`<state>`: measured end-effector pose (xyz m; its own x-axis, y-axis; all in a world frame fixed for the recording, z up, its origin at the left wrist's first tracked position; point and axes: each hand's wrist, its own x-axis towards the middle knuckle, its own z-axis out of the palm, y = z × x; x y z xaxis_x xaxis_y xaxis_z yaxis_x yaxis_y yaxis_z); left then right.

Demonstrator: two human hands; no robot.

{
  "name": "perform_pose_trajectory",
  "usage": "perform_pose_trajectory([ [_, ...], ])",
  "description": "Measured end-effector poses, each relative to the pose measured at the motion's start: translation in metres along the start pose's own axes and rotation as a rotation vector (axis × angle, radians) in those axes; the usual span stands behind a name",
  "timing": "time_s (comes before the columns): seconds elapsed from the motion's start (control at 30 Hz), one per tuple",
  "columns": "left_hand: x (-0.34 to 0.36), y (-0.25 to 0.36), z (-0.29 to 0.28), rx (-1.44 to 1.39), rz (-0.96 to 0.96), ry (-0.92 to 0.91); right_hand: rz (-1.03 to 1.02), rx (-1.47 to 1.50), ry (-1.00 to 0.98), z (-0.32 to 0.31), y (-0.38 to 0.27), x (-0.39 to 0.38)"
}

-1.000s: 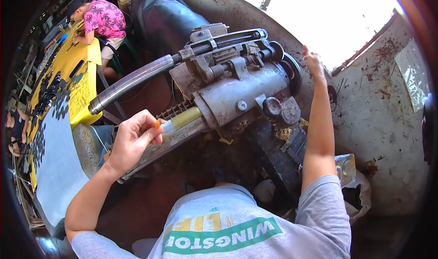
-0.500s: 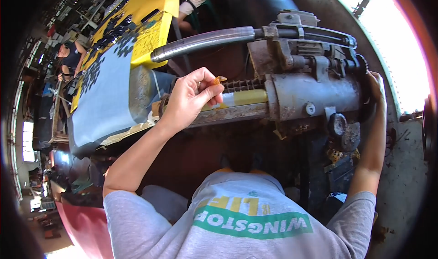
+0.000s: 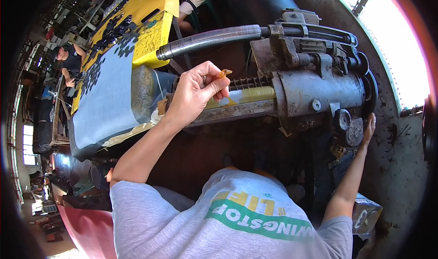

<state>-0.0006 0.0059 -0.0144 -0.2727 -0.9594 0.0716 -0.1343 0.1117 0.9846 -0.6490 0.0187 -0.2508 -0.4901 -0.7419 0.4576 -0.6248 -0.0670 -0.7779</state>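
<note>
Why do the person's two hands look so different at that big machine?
The left hand is raised and curled, pinching a small orange piece between its fingertips; the right hand holds nothing and lies flat against the machine by its wheel. The left hand is near the yellow bar in the middle; the right hand reaches far out to the machine's end. Both are bare.

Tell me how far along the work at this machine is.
Done: a yellow sleeve sits on the machine. In hand: the left hand pinches a small orange piece above it; the right hand rests at the machine's end. Left: the piece is not yet placed.
</note>
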Motion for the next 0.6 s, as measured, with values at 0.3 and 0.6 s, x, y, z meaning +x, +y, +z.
perform_pose_trajectory([
  [0.3,-0.010,0.004,0.004,-0.057,0.021,0.032,-0.118,-0.292,-0.091,0.014,-0.129,0.117],
  [0.6,-0.005,0.009,0.012,-0.034,-0.027,0.074,0.217,-0.057,-0.309,0.049,-0.181,0.112],
])
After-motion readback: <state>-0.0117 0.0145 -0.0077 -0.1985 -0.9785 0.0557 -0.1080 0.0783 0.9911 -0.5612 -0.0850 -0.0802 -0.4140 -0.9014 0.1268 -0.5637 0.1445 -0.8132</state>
